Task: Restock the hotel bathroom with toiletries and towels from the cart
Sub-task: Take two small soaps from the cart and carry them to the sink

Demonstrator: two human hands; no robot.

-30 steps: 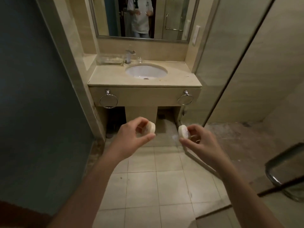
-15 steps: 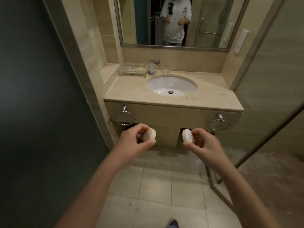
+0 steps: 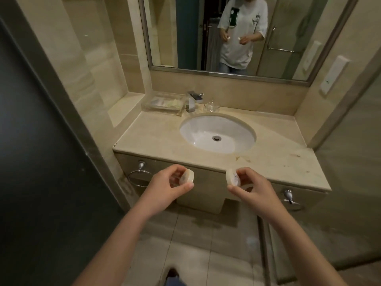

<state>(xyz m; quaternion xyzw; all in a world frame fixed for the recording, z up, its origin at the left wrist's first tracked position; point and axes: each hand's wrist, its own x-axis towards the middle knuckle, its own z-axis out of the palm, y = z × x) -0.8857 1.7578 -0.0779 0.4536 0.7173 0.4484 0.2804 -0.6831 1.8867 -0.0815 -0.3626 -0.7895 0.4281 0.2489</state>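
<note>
the left hand [image 3: 165,187] holds the left soap [image 3: 187,176], a small pale round puck in a wrapper, on edge. its fingers [image 3: 175,169] curl over the top and the thumb presses from below. the right hand [image 3: 253,188] pinches the right soap [image 3: 232,176] the same way, fingers [image 3: 246,172] curled over it and thumb underneath. the 2 soaps face each other with a clear gap between them. both are held in the air just in front of the front edge of the table [image 3: 278,162], and neither touches it.

the table is a beige stone vanity top with a white oval sink [image 3: 216,133] set into it. a square chrome faucet [image 3: 193,100] stands behind the sink. just left of the faucet is a clear tray [image 3: 162,103] with flat packets lying in it, and just right of it is a small glass dish [image 3: 212,105]. 2 chrome towel rings hang on the panel under the table, the left ring [image 3: 139,176] beside the left hand and the right ring [image 3: 290,200] beside the right wrist.

the mirror [image 3: 288,27] above reflects a person in a white t-shirt, a small white piece in each raised hand. a dark door [image 3: 41,162] fills the left side, and a glass panel [image 3: 350,182] stands at the right. a white wall plate [image 3: 334,74] sits near the mirror's right corner. pale floor tiles [image 3: 191,254] lie below the arms.
</note>
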